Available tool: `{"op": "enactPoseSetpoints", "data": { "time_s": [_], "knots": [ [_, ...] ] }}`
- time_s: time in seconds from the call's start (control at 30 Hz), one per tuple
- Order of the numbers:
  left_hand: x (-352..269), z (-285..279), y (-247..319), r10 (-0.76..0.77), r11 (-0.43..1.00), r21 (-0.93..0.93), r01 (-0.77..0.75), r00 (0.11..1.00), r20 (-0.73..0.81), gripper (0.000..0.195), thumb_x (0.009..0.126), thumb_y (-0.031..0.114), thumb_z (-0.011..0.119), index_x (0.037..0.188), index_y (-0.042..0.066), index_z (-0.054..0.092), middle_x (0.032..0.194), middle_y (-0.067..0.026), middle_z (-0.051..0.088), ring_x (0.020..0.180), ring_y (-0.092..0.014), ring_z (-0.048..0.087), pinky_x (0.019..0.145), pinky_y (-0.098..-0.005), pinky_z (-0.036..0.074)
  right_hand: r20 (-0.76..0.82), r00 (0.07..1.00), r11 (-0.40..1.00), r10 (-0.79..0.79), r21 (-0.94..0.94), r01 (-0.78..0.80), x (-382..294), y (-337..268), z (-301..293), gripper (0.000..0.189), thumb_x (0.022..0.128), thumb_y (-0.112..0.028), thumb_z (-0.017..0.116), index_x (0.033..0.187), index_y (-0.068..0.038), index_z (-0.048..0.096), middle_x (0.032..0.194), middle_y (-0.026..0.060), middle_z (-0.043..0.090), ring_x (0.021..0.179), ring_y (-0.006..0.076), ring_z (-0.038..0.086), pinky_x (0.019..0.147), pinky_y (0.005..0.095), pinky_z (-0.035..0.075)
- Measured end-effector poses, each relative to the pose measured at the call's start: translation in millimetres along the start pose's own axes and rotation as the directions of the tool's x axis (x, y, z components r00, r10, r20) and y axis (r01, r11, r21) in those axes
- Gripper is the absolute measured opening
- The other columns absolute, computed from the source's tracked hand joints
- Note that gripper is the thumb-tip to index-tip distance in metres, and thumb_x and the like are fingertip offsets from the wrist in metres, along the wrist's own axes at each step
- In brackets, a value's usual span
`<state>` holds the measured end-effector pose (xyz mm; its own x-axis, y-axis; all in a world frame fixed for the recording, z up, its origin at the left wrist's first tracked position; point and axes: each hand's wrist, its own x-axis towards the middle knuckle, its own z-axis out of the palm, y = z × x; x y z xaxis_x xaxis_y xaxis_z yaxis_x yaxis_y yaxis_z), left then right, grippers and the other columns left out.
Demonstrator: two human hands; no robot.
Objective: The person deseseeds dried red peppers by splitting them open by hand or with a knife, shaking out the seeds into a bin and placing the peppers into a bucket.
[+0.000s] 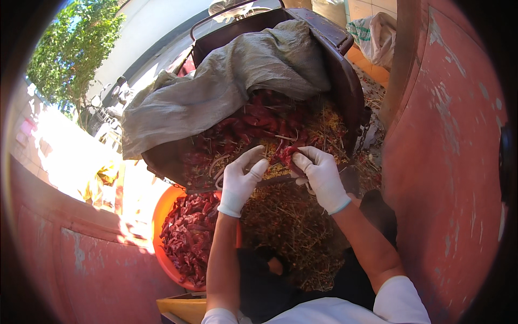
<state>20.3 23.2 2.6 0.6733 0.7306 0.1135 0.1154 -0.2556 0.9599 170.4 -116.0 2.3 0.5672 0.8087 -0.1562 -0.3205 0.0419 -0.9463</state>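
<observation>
My right hand (321, 174), in a white knit glove, pinches a dried red chili pepper (288, 156) between thumb and fingers. To its left, my gloved left hand (245, 174) is held with thumb and fingers apart and nothing between them. Both are over the near edge of a dark metal cart bed (340, 69). Inside that bed lies a heap of dried red chilies (259, 117), mixed with yellow seeds (327, 121) and bits of stalk. A grey woven sack (226, 81) covers the far part of the heap.
An orange plastic tub (162, 247) full of red chili pods (190, 235) stands at my lower left. Stalk litter (291, 231) covers the ground before me. Red doors with peeling paint flank me, the right one (449, 141) close by. A chain (364, 131) hangs at the cart's right corner.
</observation>
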Motion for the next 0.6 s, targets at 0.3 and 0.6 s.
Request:
{"op": "enactPoseSetpoints", "data": {
  "time_s": [0.3,0.6],
  "knots": [
    [-31.9,15.7,5.8,-0.026,0.989,-0.150,-0.001,0.983,-0.183,0.030,0.096,0.019,0.067,0.119,0.000,0.068,0.099,-0.0053,0.071,0.081,-0.008,0.062,0.070,-0.0226,0.050,0.228,0.954,0.953,-0.196,-0.186,0.240,-0.9,26.1,28.2,0.030,0.105,-0.025,0.052,0.114,0.000,0.067,0.088,0.0033,0.068,0.072,0.0071,0.062,0.062,0.0252,0.054],
    [-19.4,-17.7,0.5,-0.267,0.498,-0.867,-0.034,0.945,-0.191,0.022,0.106,0.018,0.048,0.120,0.002,0.055,0.105,-0.0099,0.065,0.092,-0.023,0.066,0.088,-0.0473,0.059,0.421,0.628,0.082,-0.655,-0.786,0.613,41.3,13.3,15.7,0.035,0.076,-0.001,0.068,0.108,-0.012,0.072,0.114,0.0101,0.069,0.105,0.0297,0.065,0.087,0.0398,0.052]
  ]
}}
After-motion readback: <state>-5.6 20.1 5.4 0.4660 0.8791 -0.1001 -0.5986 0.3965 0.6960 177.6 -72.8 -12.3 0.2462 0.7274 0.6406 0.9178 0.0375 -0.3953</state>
